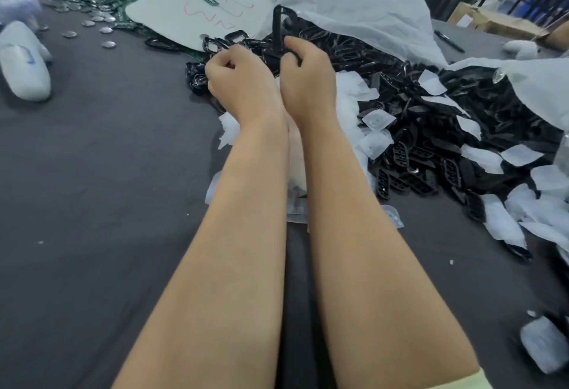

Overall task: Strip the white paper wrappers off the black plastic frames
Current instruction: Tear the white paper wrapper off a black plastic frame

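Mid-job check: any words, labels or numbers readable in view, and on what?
On the sheet: red handwritten strokes, perhaps "WN", too scrawled to be sure.
On the bottle: a blue mark, blurred, unreadable.
On the box: a white label, too small to read.
On the frame in the right hand: no text visible.

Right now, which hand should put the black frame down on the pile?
Right. The right hand already grips the black frame, held upright just above the pile of black frames. The left hand is curled beside it; what it holds, if anything, is hidden.
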A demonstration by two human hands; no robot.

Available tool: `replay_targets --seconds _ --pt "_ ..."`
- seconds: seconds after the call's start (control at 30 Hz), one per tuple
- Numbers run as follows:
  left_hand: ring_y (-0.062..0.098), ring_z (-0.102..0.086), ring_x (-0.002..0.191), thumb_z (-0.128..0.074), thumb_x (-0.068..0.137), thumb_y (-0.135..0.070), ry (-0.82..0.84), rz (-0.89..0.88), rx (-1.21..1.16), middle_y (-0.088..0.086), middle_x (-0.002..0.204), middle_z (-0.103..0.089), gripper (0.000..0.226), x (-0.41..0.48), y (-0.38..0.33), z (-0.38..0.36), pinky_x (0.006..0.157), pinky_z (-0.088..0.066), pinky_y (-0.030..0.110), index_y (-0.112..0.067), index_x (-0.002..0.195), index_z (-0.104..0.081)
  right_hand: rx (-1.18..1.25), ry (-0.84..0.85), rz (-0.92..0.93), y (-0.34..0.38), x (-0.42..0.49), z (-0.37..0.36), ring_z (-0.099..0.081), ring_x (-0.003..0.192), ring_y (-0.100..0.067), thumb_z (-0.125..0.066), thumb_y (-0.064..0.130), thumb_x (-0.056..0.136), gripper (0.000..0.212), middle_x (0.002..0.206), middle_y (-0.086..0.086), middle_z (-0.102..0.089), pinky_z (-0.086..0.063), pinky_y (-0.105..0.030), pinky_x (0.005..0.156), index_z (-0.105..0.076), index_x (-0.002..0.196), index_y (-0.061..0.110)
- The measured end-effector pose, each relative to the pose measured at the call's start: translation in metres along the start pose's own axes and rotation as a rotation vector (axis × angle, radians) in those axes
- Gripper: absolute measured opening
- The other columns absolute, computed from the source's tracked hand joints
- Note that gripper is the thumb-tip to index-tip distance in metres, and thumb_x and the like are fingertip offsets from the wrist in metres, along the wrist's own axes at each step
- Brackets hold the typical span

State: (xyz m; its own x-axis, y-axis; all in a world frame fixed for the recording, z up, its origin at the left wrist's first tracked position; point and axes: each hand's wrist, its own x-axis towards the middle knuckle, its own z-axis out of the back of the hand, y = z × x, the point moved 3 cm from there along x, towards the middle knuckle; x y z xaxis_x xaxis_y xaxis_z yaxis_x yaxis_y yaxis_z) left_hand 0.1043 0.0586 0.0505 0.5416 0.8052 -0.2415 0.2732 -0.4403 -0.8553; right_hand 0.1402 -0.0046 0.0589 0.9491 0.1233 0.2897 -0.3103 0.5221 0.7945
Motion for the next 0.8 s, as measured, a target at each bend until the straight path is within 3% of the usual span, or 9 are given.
replay_targets --seconds 0.1,0.17,0.27,0.37,0.43,0.5,0.57,0.63,0.8 --pt "0.012 -0.033 0.052 -0.046 0.092 -0.009 0.113 -0.037 0.061 -0.005 0.060 -0.041 0.031 -0.017 0.001 -0.005 0.052 -0.029 0.021 -0.017 0.063 -0.038 0.129 -0.058 0.007 0.002 -0.010 0.024 -0.050 0.125 -0.015 -0.039 0.003 0.091 0.043 0.130 0.000 -0.061 -0.036 -0.038 0.109 -0.061 0.127 0.013" --pt "0.008 -0.036 0.046 -0.052 0.092 -0.012 0.215 -0.047 0.135 -0.007 0.049 -0.045 0.027 -0.031 -0.002 -0.009 0.050 -0.035 0.022 -0.006 0.066 -0.056 0.214 -0.045 0.020 0.004 -0.021 0.040 -0.054 0.119 -0.013 -0.038 -0.001 0.090 0.042 0.125 -0.002 -0.064 -0.041 -0.032 0.105 -0.064 0.121 0.009" --pt "0.017 -0.058 0.074 -0.052 0.094 -0.010 0.354 -0.036 0.163 0.013 0.085 -0.067 0.016 -0.052 -0.003 -0.013 0.085 -0.055 0.038 0.000 0.100 -0.062 0.310 -0.024 0.025 0.003 -0.043 0.066 -0.059 0.101 -0.004 -0.039 -0.006 0.088 0.041 0.110 0.001 -0.068 -0.046 -0.012 0.089 -0.068 0.114 0.005" --pt "0.022 -0.066 0.083 -0.047 0.096 -0.011 0.402 -0.058 0.231 0.012 0.094 -0.068 0.015 -0.075 0.001 -0.005 0.080 -0.058 0.037 -0.005 0.102 -0.060 0.330 -0.020 0.010 -0.008 -0.067 0.096 -0.058 0.082 0.013 -0.040 -0.004 0.089 0.039 0.092 0.014 -0.067 -0.042 0.000 0.072 -0.072 0.103 0.012" --pt "0.024 -0.070 0.085 -0.041 0.098 -0.009 0.461 -0.035 0.248 0.016 0.100 -0.068 0.019 -0.091 0.009 0.001 0.065 -0.057 0.029 -0.002 0.105 -0.057 0.340 -0.029 -0.025 -0.020 -0.085 0.114 -0.061 0.080 0.011 -0.041 -0.001 0.088 0.038 0.089 0.012 -0.070 -0.044 -0.003 0.068 -0.074 0.095 0.017" --pt "0.015 -0.070 0.068 -0.037 0.099 -0.007 0.475 -0.004 0.237 0.014 0.091 -0.068 0.017 -0.105 0.016 0.010 0.054 -0.054 0.024 -0.003 0.102 -0.053 0.307 -0.139 -0.096 -0.037 -0.101 0.129 -0.064 0.080 0.000 -0.041 0.001 0.088 0.036 0.090 0.008 -0.071 -0.047 -0.010 0.069 -0.071 0.088 0.021" --pt "0.006 -0.061 0.051 -0.038 0.099 -0.006 0.454 0.032 0.222 0.009 0.081 -0.065 0.013 -0.114 0.024 0.022 0.049 -0.050 0.020 -0.006 0.101 -0.051 0.127 -0.247 -0.173 -0.057 -0.117 0.140 -0.060 0.074 -0.008 -0.042 0.004 0.089 0.032 0.093 0.004 -0.070 -0.046 -0.018 0.067 -0.068 0.091 0.020" --pt "0.004 -0.056 0.051 -0.045 0.098 -0.007 0.441 0.034 0.245 0.005 0.078 -0.062 0.008 -0.121 0.032 0.033 0.049 -0.050 0.018 -0.007 0.102 -0.051 -0.103 -0.224 -0.238 -0.077 -0.131 0.141 -0.056 0.076 -0.011 -0.043 0.008 0.090 0.030 0.101 0.001 -0.069 -0.041 -0.021 0.066 -0.068 0.102 0.021" --pt "0.004 -0.053 0.053 -0.051 0.095 -0.005 0.450 0.034 0.295 0.000 0.074 -0.057 0.008 -0.131 0.047 0.047 0.052 -0.052 0.018 -0.012 0.099 -0.051 -0.431 0.059 -0.259 -0.090 -0.142 0.112 -0.048 0.121 -0.027 -0.044 0.020 0.094 0.035 0.130 0.002 -0.059 -0.036 -0.038 0.103 -0.064 0.120 0.035"
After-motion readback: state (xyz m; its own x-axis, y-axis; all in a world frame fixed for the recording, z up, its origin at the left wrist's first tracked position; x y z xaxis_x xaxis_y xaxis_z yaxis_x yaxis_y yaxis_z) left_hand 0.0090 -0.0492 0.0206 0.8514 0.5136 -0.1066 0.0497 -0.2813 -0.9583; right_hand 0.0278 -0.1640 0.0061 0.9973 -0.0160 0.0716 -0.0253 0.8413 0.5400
